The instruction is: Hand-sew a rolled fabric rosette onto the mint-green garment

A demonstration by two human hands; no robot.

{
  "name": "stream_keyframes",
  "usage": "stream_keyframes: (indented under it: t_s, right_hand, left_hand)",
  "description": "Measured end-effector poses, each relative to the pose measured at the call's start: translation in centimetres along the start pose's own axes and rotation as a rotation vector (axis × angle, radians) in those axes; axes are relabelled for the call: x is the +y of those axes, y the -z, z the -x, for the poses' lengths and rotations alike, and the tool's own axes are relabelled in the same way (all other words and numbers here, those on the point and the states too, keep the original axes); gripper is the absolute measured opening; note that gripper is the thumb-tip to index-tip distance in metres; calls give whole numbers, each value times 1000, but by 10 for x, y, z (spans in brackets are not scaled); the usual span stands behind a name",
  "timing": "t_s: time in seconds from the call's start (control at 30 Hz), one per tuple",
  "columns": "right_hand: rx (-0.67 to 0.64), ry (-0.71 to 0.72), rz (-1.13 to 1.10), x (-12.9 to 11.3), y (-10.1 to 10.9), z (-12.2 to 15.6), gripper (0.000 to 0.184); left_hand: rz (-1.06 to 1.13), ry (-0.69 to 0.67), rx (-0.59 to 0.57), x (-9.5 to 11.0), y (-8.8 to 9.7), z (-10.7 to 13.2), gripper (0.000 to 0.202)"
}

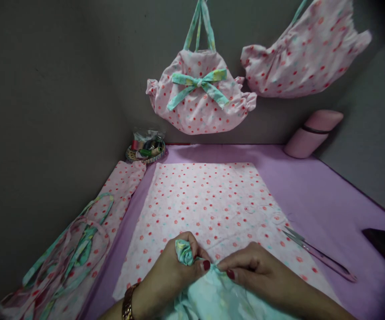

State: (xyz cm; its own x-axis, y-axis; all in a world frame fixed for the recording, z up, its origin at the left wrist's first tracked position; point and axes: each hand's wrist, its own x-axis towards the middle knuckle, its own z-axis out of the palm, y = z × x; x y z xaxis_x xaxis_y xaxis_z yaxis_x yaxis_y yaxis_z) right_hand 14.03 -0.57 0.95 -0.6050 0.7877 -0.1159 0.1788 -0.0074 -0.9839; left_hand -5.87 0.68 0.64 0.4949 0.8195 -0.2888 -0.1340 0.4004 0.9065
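Item, from where I stand: strip of mint-green patterned cotton fabric (208, 293), low on the pink red-dotted cloth panel (212, 200).

- Left hand (175, 271): fingers clamped round the rolled end of the strip (a small rosette).
- Right hand (262, 271): pinched together on the strip just beside the roll.
- Silver thread snips (319, 254): near, right, on the purple felt table cover (328, 195).

Advice: keep the roll tight, feed evenly, pinch close.

bags: two dotted pink bags (200, 95) hanging on wall | scissors (319, 254) lying right on purple mat (328, 200) | thread bundle (147, 146) sitting in corner | pink roll (312, 133) leaning against wall
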Motion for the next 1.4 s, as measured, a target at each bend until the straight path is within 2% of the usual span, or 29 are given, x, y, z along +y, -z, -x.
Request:
stream_keyframes:
  t_s: [0.3, 0.47, 0.67, 0.9, 1.13, 1.4]
  right_hand:
    - [-41, -15, 8, 3, 1, 1, 33]
    - [2, 10, 26, 5, -3, 0, 31]
    - [98, 30, 61, 8, -9, -1, 26]
    - [111, 3, 75, 6, -8, -2, 25]
    - [157, -36, 87, 11, -12, -3, 27]
    - [112, -15, 27, 7, -11, -3, 28]
  left_hand:
    - [109, 43, -89, -1, 1, -1, 38]
    - [111, 43, -51, -2, -2, -1, 40]
    - [119, 66, 59, 2, -6, -1, 42]
    - [127, 76, 40, -3, -4, -1, 41]
    - [88, 59, 93, -9, -4, -5, 46]
    - [180, 101, 12, -5, -1, -3, 44]
